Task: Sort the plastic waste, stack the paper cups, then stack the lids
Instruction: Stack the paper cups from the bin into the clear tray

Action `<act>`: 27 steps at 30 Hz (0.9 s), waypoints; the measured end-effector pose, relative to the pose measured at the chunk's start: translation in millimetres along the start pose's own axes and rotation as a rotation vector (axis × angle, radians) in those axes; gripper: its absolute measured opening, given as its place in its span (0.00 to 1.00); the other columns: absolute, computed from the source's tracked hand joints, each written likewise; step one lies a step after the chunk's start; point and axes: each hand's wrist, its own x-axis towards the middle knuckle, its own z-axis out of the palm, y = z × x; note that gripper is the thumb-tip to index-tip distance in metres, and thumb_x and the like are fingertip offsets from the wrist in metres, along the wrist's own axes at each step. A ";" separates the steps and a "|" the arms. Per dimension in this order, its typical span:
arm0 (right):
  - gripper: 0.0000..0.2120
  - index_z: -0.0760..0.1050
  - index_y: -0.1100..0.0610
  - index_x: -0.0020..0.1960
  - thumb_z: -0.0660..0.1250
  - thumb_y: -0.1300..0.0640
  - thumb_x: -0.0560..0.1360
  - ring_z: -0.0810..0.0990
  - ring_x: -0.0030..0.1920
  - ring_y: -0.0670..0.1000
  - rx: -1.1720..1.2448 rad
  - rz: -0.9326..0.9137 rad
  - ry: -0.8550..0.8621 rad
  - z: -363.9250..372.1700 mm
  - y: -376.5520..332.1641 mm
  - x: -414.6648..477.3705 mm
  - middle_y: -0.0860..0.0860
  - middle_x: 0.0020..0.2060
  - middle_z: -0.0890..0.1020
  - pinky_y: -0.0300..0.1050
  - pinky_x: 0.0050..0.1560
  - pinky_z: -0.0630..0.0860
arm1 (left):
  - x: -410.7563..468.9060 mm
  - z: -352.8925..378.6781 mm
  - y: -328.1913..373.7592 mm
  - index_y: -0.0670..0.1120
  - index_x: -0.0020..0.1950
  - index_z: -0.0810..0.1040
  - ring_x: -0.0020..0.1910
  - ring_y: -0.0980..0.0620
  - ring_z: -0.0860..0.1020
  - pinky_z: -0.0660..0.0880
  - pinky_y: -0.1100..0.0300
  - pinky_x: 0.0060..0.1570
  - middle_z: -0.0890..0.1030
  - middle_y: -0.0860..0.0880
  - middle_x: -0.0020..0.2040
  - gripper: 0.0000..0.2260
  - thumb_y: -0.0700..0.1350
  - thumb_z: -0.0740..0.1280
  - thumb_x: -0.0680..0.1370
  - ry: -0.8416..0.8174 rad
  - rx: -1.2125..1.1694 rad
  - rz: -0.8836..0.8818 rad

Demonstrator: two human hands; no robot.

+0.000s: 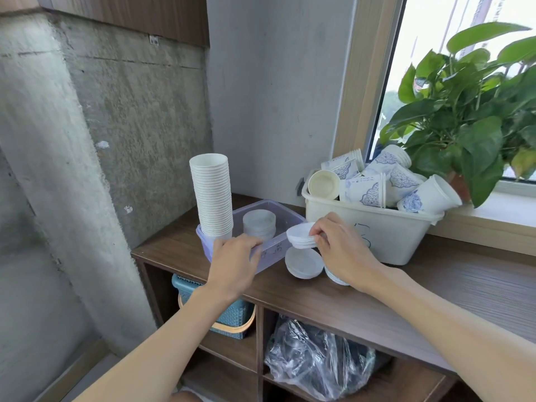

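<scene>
- White lids (300, 235), a small stack, are sitting pinched in my right hand (340, 248), just beside my left hand (235, 264).
- My left hand is gripping the clear box (275, 248) rim.

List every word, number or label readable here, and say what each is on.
Nothing can be quoted with certainty.
Cream tub: blue marker handwriting on the front, partly behind the right hand; illegible.
Clear purple box: small dark handwriting on the near wall; too small.
Patterned paper cup in the tub: a line of tiny print; blurred.
Small tag on the concrete wall: unreadable.
</scene>
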 end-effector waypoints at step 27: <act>0.08 0.76 0.51 0.44 0.59 0.55 0.79 0.74 0.47 0.49 -0.217 0.014 -0.142 17.8 12.1 2.4 0.45 0.45 0.80 0.48 0.58 0.66 | 5.6 2.4 -28.0 0.52 0.41 0.84 0.35 0.50 0.77 0.71 0.50 0.51 0.81 0.53 0.32 0.10 0.55 0.69 0.77 0.082 0.049 -0.036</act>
